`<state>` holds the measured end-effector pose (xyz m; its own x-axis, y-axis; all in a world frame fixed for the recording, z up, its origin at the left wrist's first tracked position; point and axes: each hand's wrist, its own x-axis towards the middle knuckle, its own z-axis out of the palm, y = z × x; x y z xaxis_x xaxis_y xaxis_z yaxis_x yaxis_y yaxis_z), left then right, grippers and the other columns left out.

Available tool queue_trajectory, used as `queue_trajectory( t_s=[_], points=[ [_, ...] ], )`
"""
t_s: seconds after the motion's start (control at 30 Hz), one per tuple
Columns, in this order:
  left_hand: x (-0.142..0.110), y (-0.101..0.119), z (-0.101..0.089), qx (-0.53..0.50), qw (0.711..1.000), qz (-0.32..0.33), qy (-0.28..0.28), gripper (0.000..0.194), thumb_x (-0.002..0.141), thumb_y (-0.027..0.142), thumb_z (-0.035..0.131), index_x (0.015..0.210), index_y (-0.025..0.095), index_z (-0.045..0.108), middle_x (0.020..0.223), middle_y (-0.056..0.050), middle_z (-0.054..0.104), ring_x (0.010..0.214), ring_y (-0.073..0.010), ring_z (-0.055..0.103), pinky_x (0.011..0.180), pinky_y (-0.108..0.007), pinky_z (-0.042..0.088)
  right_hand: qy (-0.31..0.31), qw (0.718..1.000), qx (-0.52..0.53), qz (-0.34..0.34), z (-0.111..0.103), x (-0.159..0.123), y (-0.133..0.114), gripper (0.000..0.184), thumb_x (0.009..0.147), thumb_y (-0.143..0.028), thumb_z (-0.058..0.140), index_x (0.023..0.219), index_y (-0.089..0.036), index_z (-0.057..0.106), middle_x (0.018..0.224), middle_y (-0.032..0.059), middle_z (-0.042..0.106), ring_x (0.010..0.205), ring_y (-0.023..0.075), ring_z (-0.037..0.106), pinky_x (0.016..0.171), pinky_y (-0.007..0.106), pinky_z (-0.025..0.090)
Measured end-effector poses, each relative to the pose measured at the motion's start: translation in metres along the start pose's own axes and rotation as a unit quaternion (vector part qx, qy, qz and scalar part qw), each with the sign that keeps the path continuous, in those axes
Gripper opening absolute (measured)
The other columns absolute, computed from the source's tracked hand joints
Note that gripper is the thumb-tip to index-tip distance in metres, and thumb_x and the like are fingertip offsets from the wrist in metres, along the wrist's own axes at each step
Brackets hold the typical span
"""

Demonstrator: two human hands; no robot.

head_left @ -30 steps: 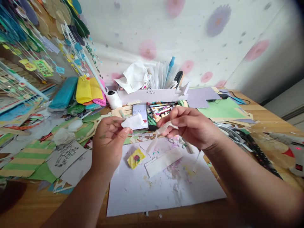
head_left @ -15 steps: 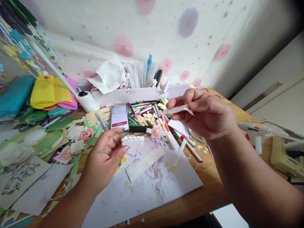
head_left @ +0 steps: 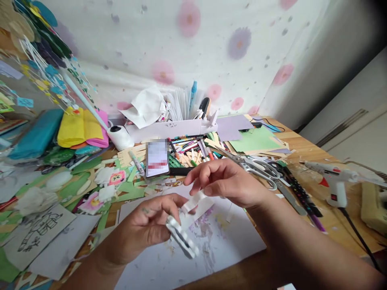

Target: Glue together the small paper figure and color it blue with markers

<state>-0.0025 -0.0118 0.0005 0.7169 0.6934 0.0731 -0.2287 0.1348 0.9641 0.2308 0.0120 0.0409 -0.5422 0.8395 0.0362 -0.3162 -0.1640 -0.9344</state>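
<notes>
The white, bumpy piece [head_left: 182, 238] tilts down from my left fingers [head_left: 157, 235]; the bent white strip [head_left: 193, 202] is at my right fingers [head_left: 218, 188].

The display of the phone [head_left: 157, 171] is obscured by pixelation. In front of the phone, one end of the scalloped white piece [head_left: 182, 238] is covered by the left hand [head_left: 151, 225], and part of the white strip [head_left: 193, 202] by the fingers of the right hand [head_left: 226, 183]. Beneath both, the white sheet [head_left: 157, 268] is partly hidden and is cropped by the lower edge. Behind the phone, the handwriting on the white box [head_left: 151, 131] is too small to be read. Far left of the phone, the hanging ornaments [head_left: 50, 74] are cut off.
</notes>
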Motion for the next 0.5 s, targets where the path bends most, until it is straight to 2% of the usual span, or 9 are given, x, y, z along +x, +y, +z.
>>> queue_trajectory(
  t_s=[0.13, 0.27, 0.33, 0.43, 0.47, 0.5],
  points=[
    [-0.001, 0.000, -0.002, -0.067, 0.997, 0.004, 0.027, 0.013, 0.086, 0.034, 0.067, 0.088, 0.022, 0.067, 0.086, 0.000, 0.056, 0.086, -0.0158, 0.055, 0.085, -0.031, 0.044, 0.021, 0.996, -0.083, 0.013, -0.011, -0.004, 0.003, 0.015, 0.066, -0.010, 0.072, 0.063, -0.015, 0.058, 0.086, 0.0035, 0.067, 0.069, 0.0111, 0.060, 0.062, 0.024, 0.046],
    [-0.002, 0.002, -0.006, -0.062, 0.997, 0.003, 0.049, 0.014, 0.084, 0.033, 0.068, 0.086, 0.019, 0.066, 0.082, 0.000, 0.054, 0.077, -0.0140, 0.052, 0.073, -0.026, 0.044, 0.053, 0.989, -0.138, 0.028, -0.011, -0.019, 0.011, 0.013, 0.073, -0.018, 0.071, 0.072, -0.017, 0.058, 0.067, -0.0016, 0.060, 0.058, 0.0100, 0.054, 0.057, 0.024, 0.043],
    [-0.004, 0.005, -0.009, -0.046, 0.998, 0.002, 0.042, 0.014, 0.085, 0.033, 0.067, 0.086, 0.019, 0.067, 0.083, -0.002, 0.056, 0.078, -0.0150, 0.053, 0.070, -0.025, 0.044, 0.066, 0.975, -0.207, 0.038, -0.010, -0.031, 0.015, 0.010, 0.077, -0.021, 0.069, 0.076, -0.017, 0.060, 0.068, -0.0009, 0.060, 0.060, 0.0112, 0.055, 0.058, 0.024, 0.044],
    [-0.008, 0.009, -0.014, -0.041, 0.998, -0.007, 0.044, 0.009, 0.083, 0.030, 0.069, 0.082, 0.020, 0.068, 0.085, -0.002, 0.058, 0.078, -0.0147, 0.054, 0.071, -0.025, 0.045, 0.092, 0.928, -0.360, 0.023, -0.018, -0.055, 0.018, 0.005, 0.084, -0.021, 0.061, 0.085, -0.017, 0.063, 0.082, 0.0046, 0.066, 0.073, 0.0153, 0.062, 0.068, 0.028, 0.050],
    [-0.009, 0.010, -0.016, -0.043, 0.998, -0.006, 0.047, 0.008, 0.082, 0.028, 0.070, 0.080, 0.021, 0.069, 0.084, -0.002, 0.058, 0.077, -0.0149, 0.055, 0.071, -0.026, 0.045, 0.111, 0.903, -0.414, 0.014, -0.025, -0.064, 0.018, 0.007, 0.086, -0.020, 0.058, 0.086, -0.018, 0.064, 0.086, 0.0055, 0.068, 0.076, 0.0162, 0.063, 0.070, 0.028, 0.051],
    [-0.010, 0.010, -0.017, -0.044, 0.998, 0.000, 0.050, 0.009, 0.081, 0.028, 0.071, 0.078, 0.020, 0.068, 0.083, -0.002, 0.059, 0.076, -0.0158, 0.055, 0.072, -0.028, 0.046, 0.140, 0.865, -0.482, 0.009, -0.034, -0.073, 0.018, 0.010, 0.087, -0.019, 0.056, 0.088, -0.019, 0.065, 0.088, 0.0058, 0.069, 0.077, 0.0165, 0.065, 0.070, 0.028, 0.052]
  ],
)
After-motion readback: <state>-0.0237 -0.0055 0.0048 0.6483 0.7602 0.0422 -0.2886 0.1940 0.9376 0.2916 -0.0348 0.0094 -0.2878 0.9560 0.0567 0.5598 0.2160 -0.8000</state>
